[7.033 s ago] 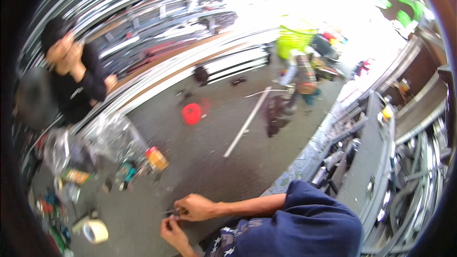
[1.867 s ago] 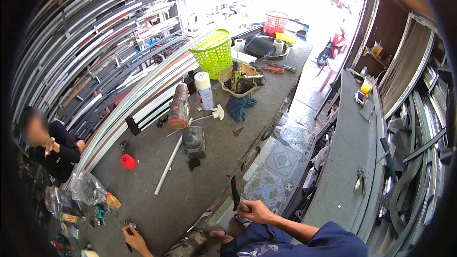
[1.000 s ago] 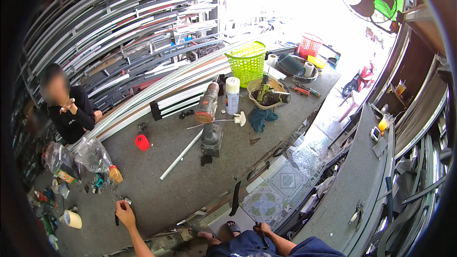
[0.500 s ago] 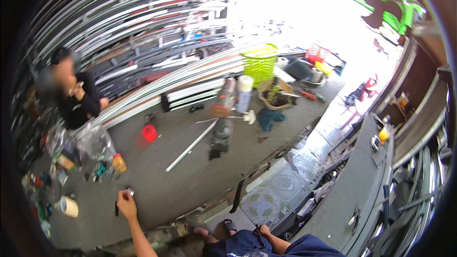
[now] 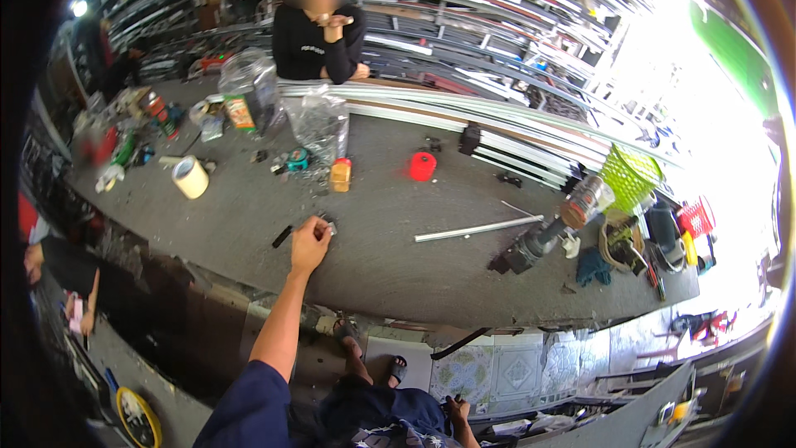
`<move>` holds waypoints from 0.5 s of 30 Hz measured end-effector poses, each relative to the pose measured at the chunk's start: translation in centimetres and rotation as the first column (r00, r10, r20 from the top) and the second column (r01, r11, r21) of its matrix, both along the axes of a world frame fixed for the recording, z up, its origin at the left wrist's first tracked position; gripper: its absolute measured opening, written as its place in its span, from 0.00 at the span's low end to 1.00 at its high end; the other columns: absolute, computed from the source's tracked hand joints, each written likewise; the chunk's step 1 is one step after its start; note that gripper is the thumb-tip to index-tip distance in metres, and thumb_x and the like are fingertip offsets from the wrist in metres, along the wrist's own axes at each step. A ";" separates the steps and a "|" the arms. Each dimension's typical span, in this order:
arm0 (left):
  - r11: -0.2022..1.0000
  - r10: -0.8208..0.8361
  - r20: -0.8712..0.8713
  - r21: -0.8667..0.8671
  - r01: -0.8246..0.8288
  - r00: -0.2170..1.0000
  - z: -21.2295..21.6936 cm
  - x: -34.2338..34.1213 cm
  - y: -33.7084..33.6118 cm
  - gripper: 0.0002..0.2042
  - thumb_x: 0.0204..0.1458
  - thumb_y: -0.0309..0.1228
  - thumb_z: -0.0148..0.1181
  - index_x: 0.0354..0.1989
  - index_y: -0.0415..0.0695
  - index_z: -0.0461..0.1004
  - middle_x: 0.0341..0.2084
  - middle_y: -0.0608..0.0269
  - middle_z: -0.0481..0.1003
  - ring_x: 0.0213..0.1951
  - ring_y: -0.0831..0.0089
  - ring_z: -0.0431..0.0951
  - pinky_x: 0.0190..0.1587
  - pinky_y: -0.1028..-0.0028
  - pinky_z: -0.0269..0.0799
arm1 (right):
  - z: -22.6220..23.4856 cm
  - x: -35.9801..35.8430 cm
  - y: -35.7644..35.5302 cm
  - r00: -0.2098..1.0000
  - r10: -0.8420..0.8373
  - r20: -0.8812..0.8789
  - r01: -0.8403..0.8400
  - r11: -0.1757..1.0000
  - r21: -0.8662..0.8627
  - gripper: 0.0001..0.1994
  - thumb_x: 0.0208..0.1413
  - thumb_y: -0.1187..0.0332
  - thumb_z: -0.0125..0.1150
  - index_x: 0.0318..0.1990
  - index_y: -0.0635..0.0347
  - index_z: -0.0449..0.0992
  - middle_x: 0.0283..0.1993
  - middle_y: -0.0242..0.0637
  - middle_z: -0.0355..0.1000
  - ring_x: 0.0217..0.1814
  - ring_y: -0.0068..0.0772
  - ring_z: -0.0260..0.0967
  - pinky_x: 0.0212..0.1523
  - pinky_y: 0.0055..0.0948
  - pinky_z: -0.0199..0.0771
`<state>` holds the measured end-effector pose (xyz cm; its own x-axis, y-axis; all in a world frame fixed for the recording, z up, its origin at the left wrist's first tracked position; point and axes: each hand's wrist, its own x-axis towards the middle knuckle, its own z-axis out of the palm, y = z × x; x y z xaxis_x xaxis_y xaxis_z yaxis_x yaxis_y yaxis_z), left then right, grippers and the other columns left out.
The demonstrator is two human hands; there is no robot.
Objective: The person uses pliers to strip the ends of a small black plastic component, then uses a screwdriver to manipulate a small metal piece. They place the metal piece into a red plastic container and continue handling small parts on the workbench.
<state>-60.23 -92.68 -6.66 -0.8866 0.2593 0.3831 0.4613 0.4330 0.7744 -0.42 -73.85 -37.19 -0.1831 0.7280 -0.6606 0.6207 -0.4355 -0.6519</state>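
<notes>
Left hand pinched on a small part at the workbench's near side.

A small dark strip [image 5: 282, 236] is seen lying just left of the left hand [image 5: 310, 242], whose fingers are closed on a small metal piece [image 5: 327, 226] too tiny to identify. Bare grey bench [image 5: 373, 257] is left open rightward as far as the aluminium bar [image 5: 478, 229]; the front edge is near the wrist. The right hand [image 5: 455, 409] is half cut off at the bottom, closed on a dark object [image 5: 458, 342] whose kind cannot be told.
</notes>
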 end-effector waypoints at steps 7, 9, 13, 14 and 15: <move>1.000 -0.029 0.047 0.001 0.029 0.998 0.4 0.0 -0.3 0.07 0.51 0.21 0.70 0.33 0.38 0.75 0.28 0.59 0.80 0.27 0.70 0.80 0.32 0.69 0.76 | 3.3 -0.5 0.2 0.990 0.109 0.089 -0.102 0.991 -0.086 0.16 0.52 0.62 0.75 0.25 0.59 0.73 0.21 0.31 0.70 0.19 0.26 0.64 0.20 0.34 0.61; 0.999 -0.028 0.013 0.023 0.028 1.000 0.1 -0.1 -0.3 0.07 0.52 0.21 0.70 0.34 0.38 0.76 0.27 0.59 0.80 0.27 0.71 0.80 0.32 0.69 0.76 | 4.3 -0.7 0.3 0.982 0.169 0.086 -0.163 0.984 -0.078 0.14 0.54 0.63 0.74 0.28 0.62 0.75 0.23 0.32 0.71 0.19 0.28 0.65 0.20 0.35 0.62; 0.999 -0.034 -0.020 0.031 0.034 0.999 -0.5 -0.6 -0.3 0.05 0.54 0.22 0.68 0.36 0.38 0.77 0.26 0.59 0.81 0.25 0.72 0.80 0.31 0.71 0.76 | 10.1 -3.9 1.3 0.803 0.596 0.006 -0.595 0.801 0.066 0.18 0.57 0.56 0.71 0.25 0.60 0.74 0.19 0.30 0.68 0.20 0.25 0.61 0.23 0.34 0.60; 0.999 -0.028 -0.010 0.032 0.028 1.000 -0.6 -0.6 -0.4 0.05 0.55 0.22 0.67 0.36 0.38 0.77 0.26 0.60 0.81 0.25 0.73 0.80 0.31 0.71 0.76 | 12.5 -5.5 1.6 0.745 0.665 -0.058 -0.659 0.746 0.097 0.19 0.58 0.56 0.71 0.26 0.61 0.75 0.19 0.30 0.67 0.21 0.24 0.60 0.24 0.34 0.60; 0.999 -0.018 0.021 0.032 0.017 1.000 -0.7 -0.5 -0.4 0.04 0.55 0.22 0.67 0.37 0.38 0.78 0.25 0.60 0.81 0.24 0.73 0.80 0.31 0.71 0.75 | 15.5 -7.0 1.8 0.682 0.730 -0.042 -0.724 0.682 0.099 0.19 0.59 0.55 0.70 0.27 0.62 0.75 0.19 0.30 0.67 0.22 0.24 0.60 0.25 0.34 0.61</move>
